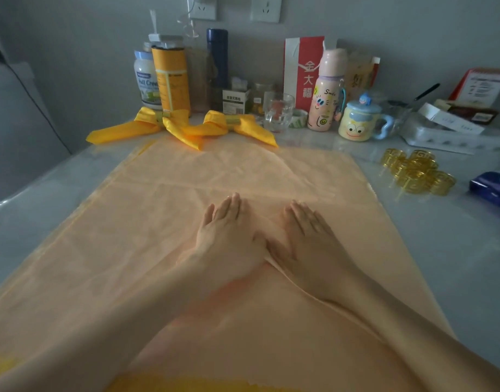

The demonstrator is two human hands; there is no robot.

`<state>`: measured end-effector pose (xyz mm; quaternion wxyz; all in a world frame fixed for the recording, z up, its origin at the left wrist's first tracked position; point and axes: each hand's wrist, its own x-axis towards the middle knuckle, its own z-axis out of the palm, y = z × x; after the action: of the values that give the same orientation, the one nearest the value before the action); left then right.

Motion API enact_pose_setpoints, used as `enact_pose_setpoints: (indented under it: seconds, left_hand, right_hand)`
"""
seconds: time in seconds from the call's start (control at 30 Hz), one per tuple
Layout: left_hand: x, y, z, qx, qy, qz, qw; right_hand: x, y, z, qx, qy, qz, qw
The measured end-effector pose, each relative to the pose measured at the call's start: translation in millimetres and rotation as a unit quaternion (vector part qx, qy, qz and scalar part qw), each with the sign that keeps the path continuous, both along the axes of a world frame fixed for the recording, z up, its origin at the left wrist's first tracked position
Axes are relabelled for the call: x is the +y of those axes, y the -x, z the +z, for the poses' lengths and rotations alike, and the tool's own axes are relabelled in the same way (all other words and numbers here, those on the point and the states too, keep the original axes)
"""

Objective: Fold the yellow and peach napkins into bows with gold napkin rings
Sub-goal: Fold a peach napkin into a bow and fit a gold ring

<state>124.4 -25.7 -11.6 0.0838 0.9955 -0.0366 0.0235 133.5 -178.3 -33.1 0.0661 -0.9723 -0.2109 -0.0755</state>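
A large peach napkin (186, 193) lies spread flat across the table, with a fold edge running diagonally under my right forearm. My left hand (224, 224) and my right hand (307, 230) rest palm-down side by side on its middle, fingers together and flat, holding nothing. Two finished yellow bows, one at the left (147, 124) and one beside it (232, 127), each cinched by a gold ring, sit at the napkin's far edge. A cluster of several loose gold napkin rings (415, 174) lies on the table to the right. Yellow cloth (186, 383) shows at the near edge.
Along the back wall stand jars, an orange canister (171, 77), a dark flask (217, 56), a glass (278, 111), a pastel bottle (326, 91), a cartoon mug (359, 120) and a red bag (302, 69). Boxes and a blue packet (492, 188) crowd the right side.
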Motion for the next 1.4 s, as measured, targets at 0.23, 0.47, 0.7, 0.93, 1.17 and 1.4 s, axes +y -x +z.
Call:
enact_pose_setpoints:
  seconds: [0.23,0.47,0.7,0.93,1.17,1.4]
  left_hand:
    - [-40,-17,8,-0.024,0.129,-0.175,0.976]
    - [-46,-19,-14,-0.014,0.043,-0.141,0.989]
    - [-48,-11,-12,-0.138,0.059,-0.173,0.973]
    - [-49,-4,-8,-0.243,0.173,-0.312,0.902]
    - [-49,10,-8,0.021,0.191,-0.325,0.926]
    - [-58,9,-8,-0.065,0.133,-0.366,0.919]
  right_hand:
    - [-6,-6,-5,0.024,-0.083,0.064,0.994]
    - [-114,-54,34,-0.05,-0.399,-0.202,0.893]
    - [-188,-111,26,-0.117,-0.061,-0.31,0.942]
    - [-189,-102,14,-0.236,-0.106,-0.248,0.934]
    - [-140,-22,48,-0.101,-0.331,-0.166,0.923]
    - [-105,104,36,-0.003,-0.398,-0.063,0.915]
